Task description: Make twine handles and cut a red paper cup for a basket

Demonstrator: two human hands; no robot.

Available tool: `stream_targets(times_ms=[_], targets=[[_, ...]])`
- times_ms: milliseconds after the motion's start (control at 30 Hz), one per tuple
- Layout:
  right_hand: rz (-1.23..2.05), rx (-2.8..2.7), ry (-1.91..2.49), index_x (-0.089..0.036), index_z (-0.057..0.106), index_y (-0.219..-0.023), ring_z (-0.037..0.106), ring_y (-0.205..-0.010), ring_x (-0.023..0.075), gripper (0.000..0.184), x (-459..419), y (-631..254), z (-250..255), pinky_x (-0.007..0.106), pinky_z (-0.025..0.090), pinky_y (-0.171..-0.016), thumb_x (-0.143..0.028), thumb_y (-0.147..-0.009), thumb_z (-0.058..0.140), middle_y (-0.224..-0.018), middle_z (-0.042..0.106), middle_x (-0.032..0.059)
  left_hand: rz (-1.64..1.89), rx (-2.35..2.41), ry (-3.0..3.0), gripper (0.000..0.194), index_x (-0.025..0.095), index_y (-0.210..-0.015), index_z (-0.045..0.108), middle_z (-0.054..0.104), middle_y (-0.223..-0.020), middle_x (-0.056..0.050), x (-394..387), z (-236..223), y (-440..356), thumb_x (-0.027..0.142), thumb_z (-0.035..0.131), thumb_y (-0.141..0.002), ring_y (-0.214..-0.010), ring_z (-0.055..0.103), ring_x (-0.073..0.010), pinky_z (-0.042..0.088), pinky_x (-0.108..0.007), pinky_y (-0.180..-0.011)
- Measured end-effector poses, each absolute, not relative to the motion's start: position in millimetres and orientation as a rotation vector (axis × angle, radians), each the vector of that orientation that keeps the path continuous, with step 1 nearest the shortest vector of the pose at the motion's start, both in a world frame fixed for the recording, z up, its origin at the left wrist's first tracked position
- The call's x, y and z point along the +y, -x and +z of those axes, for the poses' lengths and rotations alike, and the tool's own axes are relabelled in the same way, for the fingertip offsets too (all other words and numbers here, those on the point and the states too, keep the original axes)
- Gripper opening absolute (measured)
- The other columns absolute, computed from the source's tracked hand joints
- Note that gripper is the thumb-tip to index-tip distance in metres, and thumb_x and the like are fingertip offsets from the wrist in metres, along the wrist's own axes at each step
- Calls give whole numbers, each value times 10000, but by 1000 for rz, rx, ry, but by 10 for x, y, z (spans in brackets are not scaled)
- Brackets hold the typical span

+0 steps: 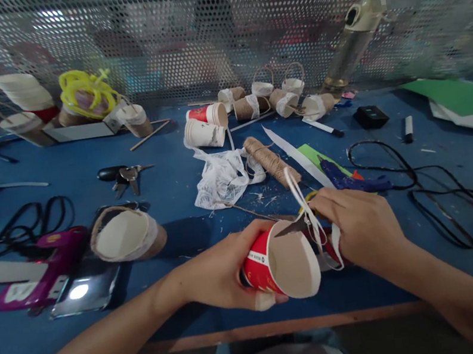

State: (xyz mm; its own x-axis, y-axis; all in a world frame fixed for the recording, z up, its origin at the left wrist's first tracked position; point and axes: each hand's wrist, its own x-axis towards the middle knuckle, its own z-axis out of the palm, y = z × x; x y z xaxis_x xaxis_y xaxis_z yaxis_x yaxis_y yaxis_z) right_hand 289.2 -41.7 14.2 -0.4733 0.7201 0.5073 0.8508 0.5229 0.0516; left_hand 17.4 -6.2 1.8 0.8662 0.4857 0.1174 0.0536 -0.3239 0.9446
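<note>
A red paper cup (261, 264) lies tilted in my left hand (221, 270), its open mouth turned to the right. My fingers wrap round its side, and a plaster-like patch shows on the thumb or a fingertip. In my right hand (361, 216) is a pair of scissors (294, 226) with a yellow handle partly hidden by the fingers. The blades meet the cup's upper rim. Thin white paper strips (317, 230) curl from the blades beside my right fingers. Just beyond are a roll of brown twine (270, 160) and crumpled white lace (220, 178).
Twine-wrapped cup baskets (285, 101) and paper cups (206, 131) stand at the back. A blue glue gun (348, 181) and black cable (436, 164) lie right. Left are a purple glue gun (58, 261), a phone (85, 290), keys (127, 177) and a wrapped cup (129, 237).
</note>
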Motion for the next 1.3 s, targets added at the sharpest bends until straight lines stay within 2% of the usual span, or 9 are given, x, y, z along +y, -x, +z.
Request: stream_targets(times_ms=[133,333,500,533,600,733,900,1100,1300], targets=[[-387,-2358,1279,-159,717,-822,556,-566,171,276,-427,-2914,151,318,332,-550,-5,-780,492,-730,706,31,489,405,-1892,785,221,-1390,451,742,-1140,-107,-76,23,-172,368,880,-749,-931,748,-266,589,-326,-770],[-349,-2394,1210,-161,704,-861,597,-618,180,277,-420,-2891,173,314,372,-591,-1,-780,493,-763,724,44,450,290,-1727,812,206,-1361,495,747,-1110,-100,-77,0,-196,406,916,-697,-883,738,-248,585,-302,-733],[-357,-2414,1210,-172,697,-852,572,-580,173,237,-426,-2887,181,319,349,-578,-26,-781,524,-755,719,37,423,258,-1593,870,193,-1365,516,720,-1130,-107,-84,-45,-201,372,950,-633,-937,707,-260,590,-339,-801],[-362,-2424,1206,-168,707,-876,583,-598,176,243,-426,-2885,186,318,357,-592,-31,-790,526,-785,736,45,399,274,-1570,859,189,-1354,525,711,-1154,-110,-94,-43,-206,356,952,-628,-959,699,-257,584,-339,-823],[-353,-2448,1197,-159,724,-910,600,-628,183,259,-427,-2881,196,318,371,-618,-33,-808,522,-830,758,58,384,279,-1506,780,180,-1282,562,715,-1092,-89,-116,-33,-219,359,948,-628,-888,686,-221,574,-292,-759],[-299,-2449,1189,-170,714,-814,547,-560,175,230,-438,-2872,205,326,334,-570,-32,-797,530,-746,722,37,319,246,-1408,641,197,-1115,589,714,-912,-28,-136,-7,-249,310,964,-608,-723,646,-163,545,-239,-660],[-330,-2467,1165,-144,733,-854,563,-594,191,285,-438,-2857,216,331,349,-594,-3,-772,499,-780,735,62,290,203,-1349,764,207,-1187,604,709,-995,-35,-112,-17,-260,288,993,-535,-785,659,-176,565,-241,-697],[-311,-2477,1094,-156,711,-788,530,-524,177,228,-437,-2849,229,321,333,-555,-33,-773,520,-674,687,34,153,167,-1347,655,177,-1103,619,699,-934,-40,-96,14,-265,272,977,-563,-778,655,-191,598,-263,-705],[-315,-2481,1053,-127,739,-848,598,-577,197,292,-452,-2800,229,330,393,-583,-7,-762,487,-785,751,77,179,89,-1306,660,180,-1106,654,678,-974,-15,-77,29,-311,194,984,-535,-809,626,-151,577,-207,-785]])
